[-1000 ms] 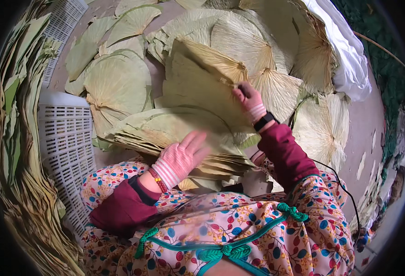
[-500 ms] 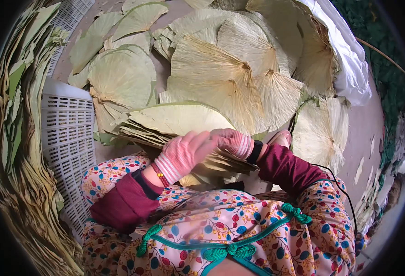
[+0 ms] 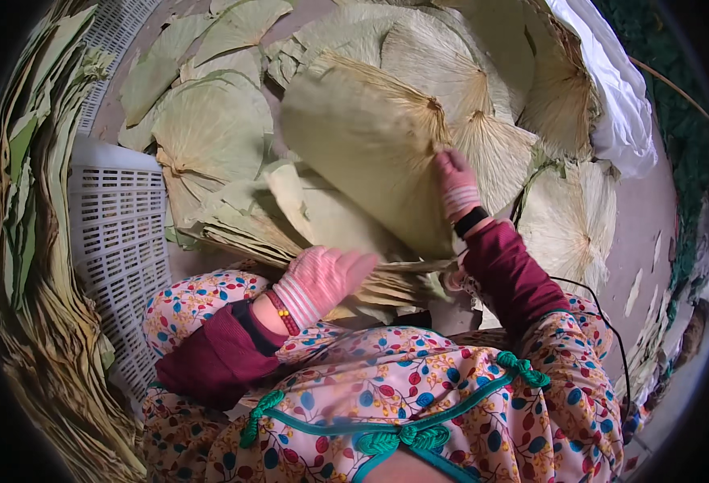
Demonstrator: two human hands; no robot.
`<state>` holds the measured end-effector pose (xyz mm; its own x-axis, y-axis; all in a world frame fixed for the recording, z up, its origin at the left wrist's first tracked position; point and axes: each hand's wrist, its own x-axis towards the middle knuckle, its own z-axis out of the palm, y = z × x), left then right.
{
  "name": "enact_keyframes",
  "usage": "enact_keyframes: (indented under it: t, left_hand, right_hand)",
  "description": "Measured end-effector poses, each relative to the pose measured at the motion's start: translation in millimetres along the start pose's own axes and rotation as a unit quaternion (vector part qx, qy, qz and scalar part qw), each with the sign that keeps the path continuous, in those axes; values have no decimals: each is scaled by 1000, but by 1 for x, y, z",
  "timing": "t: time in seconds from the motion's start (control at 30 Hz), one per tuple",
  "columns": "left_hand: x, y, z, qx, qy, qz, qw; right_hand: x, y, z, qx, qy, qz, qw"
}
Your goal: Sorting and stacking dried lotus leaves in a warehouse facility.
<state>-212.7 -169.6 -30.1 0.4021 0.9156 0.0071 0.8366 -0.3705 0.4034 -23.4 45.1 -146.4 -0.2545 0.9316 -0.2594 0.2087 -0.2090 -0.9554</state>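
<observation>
My right hand [image 3: 455,181], in a pink striped glove, pinches a large folded, dried fan-shaped leaf [image 3: 362,157] near its pleated tip, lifted above a stack of similar pale leaves [image 3: 246,233] in front of my knees. The leaf is blurred by motion. My left hand [image 3: 326,278], gloved the same way, lies at the near edge of that stack, its fingers stretched out toward the right, with nothing gripped in them.
More leaves [image 3: 206,137] lie spread across the floor ahead. At the left are white slatted plastic crates [image 3: 117,249] and a tall leaf pile [image 3: 37,266]. A white sack [image 3: 616,117] and green material [image 3: 676,161] are at the right, beside a black cord [image 3: 612,330].
My right hand came down to the stack beside my left hand, then rose to the upper right with a leaf, exposing the stack's top. My left hand has shifted slightly.
</observation>
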Motion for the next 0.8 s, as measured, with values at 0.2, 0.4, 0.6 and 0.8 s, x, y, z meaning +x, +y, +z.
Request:
enact_keyframes:
  t: [0.2,0.4,0.6,0.8]
  left_hand:
    - [-2,-1,-12,60,8,-7,998]
    - [3,0,-23,58,-21,-54,997]
    - [3,-6,-7,78,81,-48,993]
    - [6,-9,-9,64,-39,-42,996]
  right_hand:
    - [-29,-69,5,33,-305,-131,943]
    - [-86,-47,45,-179,-391,-147,891]
    - [-103,-42,45,-77,-457,15,886]
    - [7,9,32,-203,-209,-103,951]
